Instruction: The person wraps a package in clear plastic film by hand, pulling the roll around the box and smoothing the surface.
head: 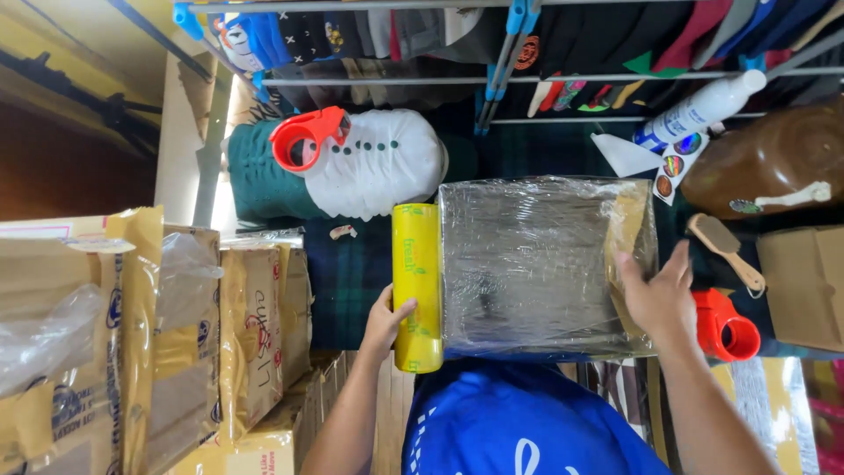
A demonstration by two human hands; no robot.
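- Box (536, 264) sits centre, right in front of the person, already skinned in clear film.
- Left hand (384, 321) grips the yellow film roll (417, 286), upright against the box's left side.
- Right hand (661, 295) lies flat, fingers spread, on the right face.
- Risk, I'd say: slack film could wrinkle or tear if the roll tilts.
- Red tape dispenser (725, 327) sits just right.
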